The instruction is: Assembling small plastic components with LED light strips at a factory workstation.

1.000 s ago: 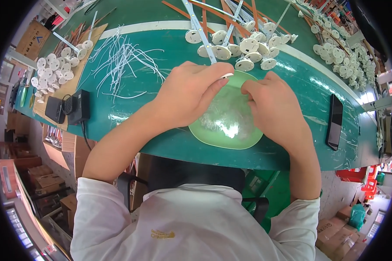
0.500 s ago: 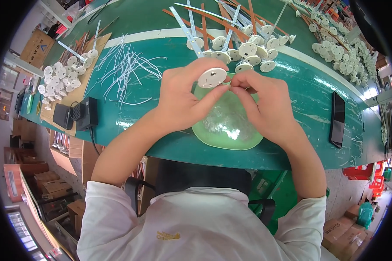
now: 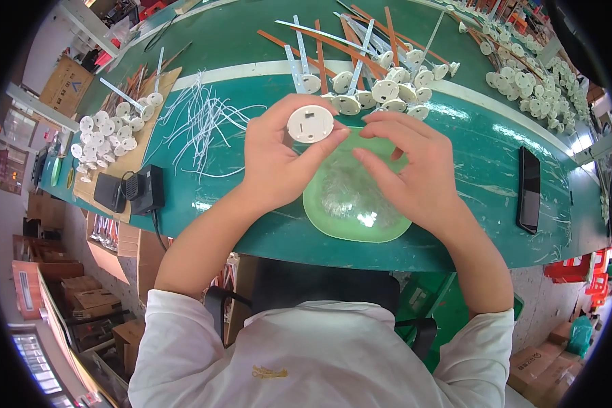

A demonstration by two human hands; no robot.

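A round white plastic disc point(image 3: 310, 124) with small slots is gripped at its edge by the fingers and thumb of my left hand point(image 3: 273, 160), its flat face turned up toward me. To its right, my right hand point(image 3: 421, 166) hovers with thumb and fingers apart, and nothing shows between them. Below both hands, a shallow light-green tray point(image 3: 352, 236) rests on the green table; it contains small shiny pieces too fine to make out. Just beyond my hands lies a pile of similar white discs point(image 3: 386, 90), several attached to orange or white strips.
Loose white wires point(image 3: 204, 126) lie left of my left hand. Further left are a black power adapter point(image 3: 147, 190) and another cluster of white discs point(image 3: 105, 136) on cardboard. A black phone point(image 3: 528, 190) lies at the right. More discs point(image 3: 523, 75) are heaped at the far right.
My right hand's fingers have parted and drawn away from the disc. My left hand has shifted slightly left and tilted the disc, so its slotted face shows more fully.
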